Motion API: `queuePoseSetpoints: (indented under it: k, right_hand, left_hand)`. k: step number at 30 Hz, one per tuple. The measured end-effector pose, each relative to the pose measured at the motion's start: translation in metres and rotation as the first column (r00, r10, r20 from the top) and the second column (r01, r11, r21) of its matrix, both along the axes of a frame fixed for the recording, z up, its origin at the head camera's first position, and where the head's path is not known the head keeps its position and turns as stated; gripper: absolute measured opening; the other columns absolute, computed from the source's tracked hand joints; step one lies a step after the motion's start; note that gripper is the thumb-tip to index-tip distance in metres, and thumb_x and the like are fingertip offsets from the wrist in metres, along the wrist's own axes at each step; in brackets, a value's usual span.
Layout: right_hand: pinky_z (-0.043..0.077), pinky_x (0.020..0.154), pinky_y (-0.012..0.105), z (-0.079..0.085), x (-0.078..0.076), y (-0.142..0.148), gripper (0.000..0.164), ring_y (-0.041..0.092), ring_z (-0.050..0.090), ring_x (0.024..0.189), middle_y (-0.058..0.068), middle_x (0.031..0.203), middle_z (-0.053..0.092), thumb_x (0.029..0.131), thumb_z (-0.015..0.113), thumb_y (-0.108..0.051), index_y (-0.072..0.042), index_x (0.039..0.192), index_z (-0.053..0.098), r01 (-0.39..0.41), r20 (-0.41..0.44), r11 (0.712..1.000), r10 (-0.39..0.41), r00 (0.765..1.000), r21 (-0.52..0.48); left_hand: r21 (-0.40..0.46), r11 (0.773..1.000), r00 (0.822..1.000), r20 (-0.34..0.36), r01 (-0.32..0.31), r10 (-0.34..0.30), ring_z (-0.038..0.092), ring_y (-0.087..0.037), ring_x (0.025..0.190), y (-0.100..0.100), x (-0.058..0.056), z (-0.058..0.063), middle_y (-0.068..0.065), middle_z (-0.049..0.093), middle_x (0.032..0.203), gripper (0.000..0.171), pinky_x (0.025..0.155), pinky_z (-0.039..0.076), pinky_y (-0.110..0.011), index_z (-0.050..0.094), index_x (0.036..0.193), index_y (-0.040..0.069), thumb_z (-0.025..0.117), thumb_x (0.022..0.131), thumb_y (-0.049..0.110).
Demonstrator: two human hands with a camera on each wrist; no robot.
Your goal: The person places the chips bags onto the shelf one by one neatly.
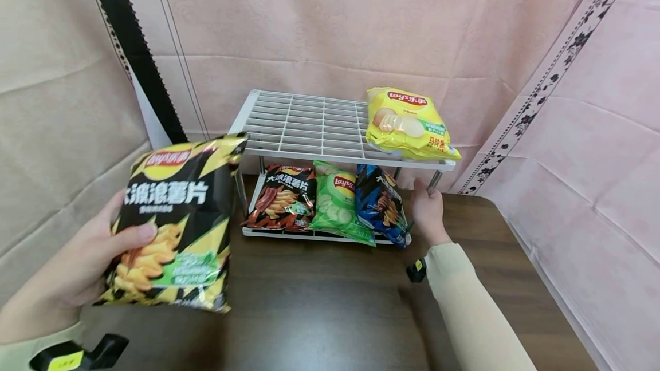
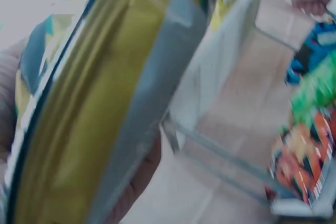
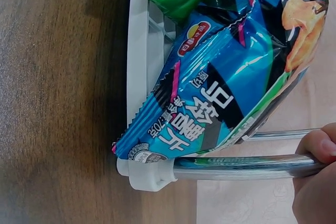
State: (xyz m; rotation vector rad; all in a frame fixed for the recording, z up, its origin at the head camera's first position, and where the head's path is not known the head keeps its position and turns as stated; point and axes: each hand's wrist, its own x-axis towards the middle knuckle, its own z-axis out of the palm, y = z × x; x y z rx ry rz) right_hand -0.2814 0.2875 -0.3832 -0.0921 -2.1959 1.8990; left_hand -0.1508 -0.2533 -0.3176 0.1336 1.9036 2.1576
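In the head view my left hand [image 1: 90, 251] grips a black and yellow chip bag [image 1: 172, 228] by its left side, thumb across the front, held up left of the two-tier rack [image 1: 304, 125]. The left wrist view shows that bag's crimped edge [image 2: 73, 124] up close. My right hand [image 1: 429, 210] holds the rack's front right metal post [image 3: 247, 167], fingers wrapped round it in the right wrist view. On the lower tier stand a red-black chip bag [image 1: 282, 199], a green chip bag [image 1: 337, 202] and a blue chip bag [image 1: 382, 205]. A yellow chip bag [image 1: 409, 125] lies on the upper tier's right end.
The rack stands on a brown wooden table [image 1: 309, 302] near its back edge. Pale pink cloth [image 1: 309, 22] hangs behind and on both sides. The upper tier's white grid shows bare left of the yellow bag.
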Motion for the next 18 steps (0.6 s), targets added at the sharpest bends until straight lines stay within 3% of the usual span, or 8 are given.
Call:
queuePoseSetpoints:
  k: [8, 13, 18]
  right_hand:
    - [0.021, 0.035, 0.035, -0.018, -0.012, 0.009, 0.064, 0.015, 0.024, 0.036, -0.002, 0.046, 0.030, 0.097, 0.039, -0.061, -0.014, 0.054, 0.033, 0.012, -0.017, 1.000, -0.012, 1.000, 0.023]
    - [0.023, 0.037, 0.034, -0.005, -0.002, 0.004, 0.062, 0.014, 0.026, 0.036, -0.004, 0.045, 0.031, 0.101, 0.038, -0.052, -0.012, 0.054, 0.034, 0.011, 0.002, 1.000, -0.011, 1.000, 0.015]
    - [0.024, 0.037, 0.033, 0.005, 0.006, -0.002, 0.062, 0.013, 0.026, 0.035, -0.005, 0.044, 0.032, 0.103, 0.037, -0.048, -0.011, 0.053, 0.034, 0.001, 0.007, 1.000, -0.001, 1.000, 0.017]
  left_hand:
    - [0.032, 0.999, 0.997, -0.079, -0.007, 0.010, 0.065, -0.021, 0.095, 0.066, -0.028, 0.053, -0.011, 0.042, 0.130, 0.076, 0.075, 0.055, -0.039, 0.008, 0.150, 0.035, 0.060, 0.097, 0.021]
    - [0.052, 0.996, 0.984, -0.156, -0.075, 0.082, 0.064, -0.021, 0.096, 0.104, -0.047, 0.075, -0.014, 0.040, 0.131, 0.074, 0.076, 0.055, -0.037, 0.015, 0.143, 0.027, 0.069, 0.092, 0.024]
    - [0.006, 0.993, 0.981, -0.156, -0.117, 0.116, 0.064, -0.023, 0.099, 0.125, -0.064, 0.091, -0.014, 0.042, 0.132, 0.090, 0.078, 0.054, -0.038, 0.009, 0.145, 0.024, 0.076, 0.085, 0.033]
